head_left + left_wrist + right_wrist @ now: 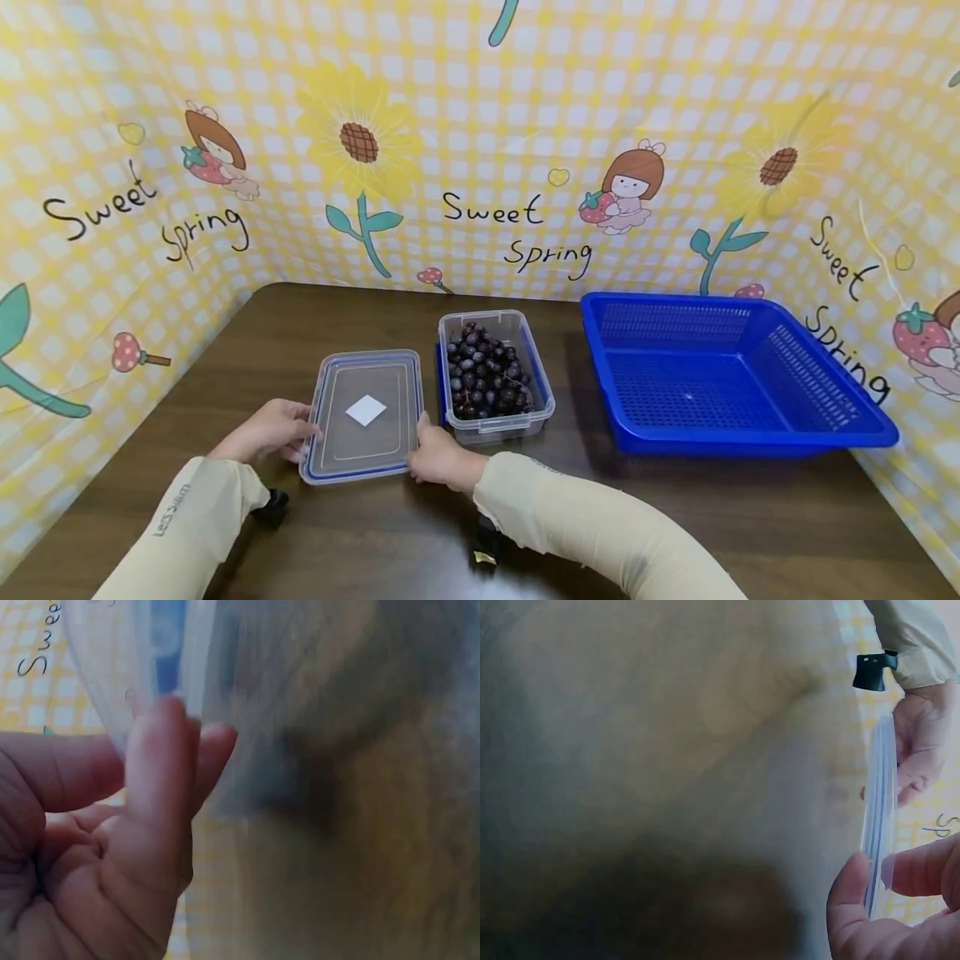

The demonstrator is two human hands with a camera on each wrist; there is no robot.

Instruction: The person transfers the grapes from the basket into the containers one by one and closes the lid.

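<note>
A clear plastic lid with a blue seal and a white diamond-shaped label is held between both hands, left of the grape box. My left hand pinches its left edge; the left wrist view shows thumb and fingers closing on the rim. At the lower right edge, my right hand pinches the lid between thumb and fingers, which the right wrist view shows from the side. Dark grapes on stems fill much of a clear plastic box standing just beyond my right hand.
A large blue plastic basket stands at the right of the brown wooden table. Blue edging shows along the grape box's left side. Yellow checked cloth with printed flowers and figures encloses the table's back and sides.
</note>
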